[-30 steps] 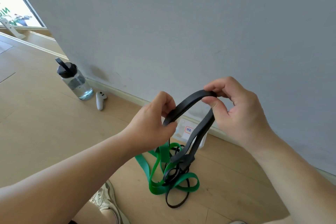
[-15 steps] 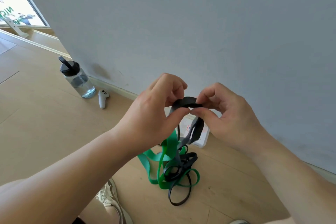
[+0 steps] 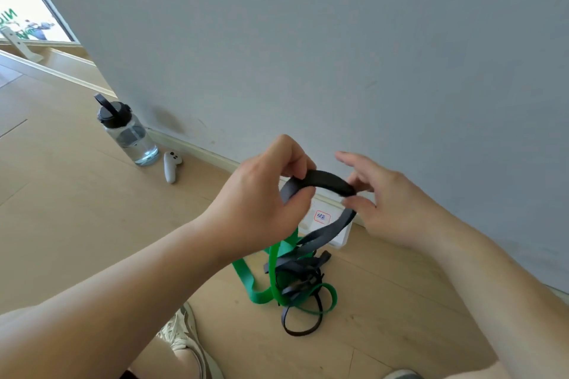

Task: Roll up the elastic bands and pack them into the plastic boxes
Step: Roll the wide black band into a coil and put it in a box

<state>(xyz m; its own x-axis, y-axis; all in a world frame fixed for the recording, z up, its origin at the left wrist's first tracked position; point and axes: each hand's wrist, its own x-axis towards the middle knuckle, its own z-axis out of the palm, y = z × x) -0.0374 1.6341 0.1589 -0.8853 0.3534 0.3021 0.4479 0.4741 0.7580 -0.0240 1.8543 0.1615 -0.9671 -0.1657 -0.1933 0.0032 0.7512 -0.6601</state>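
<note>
Left hand [image 3: 261,204] is pinching the black band [image 3: 326,181] with curled fingers; right hand [image 3: 395,209], half open, is pinching its other bend.

The hands have drawn apart since half a second ago, when their fingertips met over a tight little loop. The left hand [image 3: 261,194] now pinches the black band [image 3: 326,180] at the left end of a wider arch. The right hand [image 3: 397,206] has shifted right and pinches the other end more loosely, its index finger [image 3: 345,158] now lifted straight off the band, pointing left.
</note>
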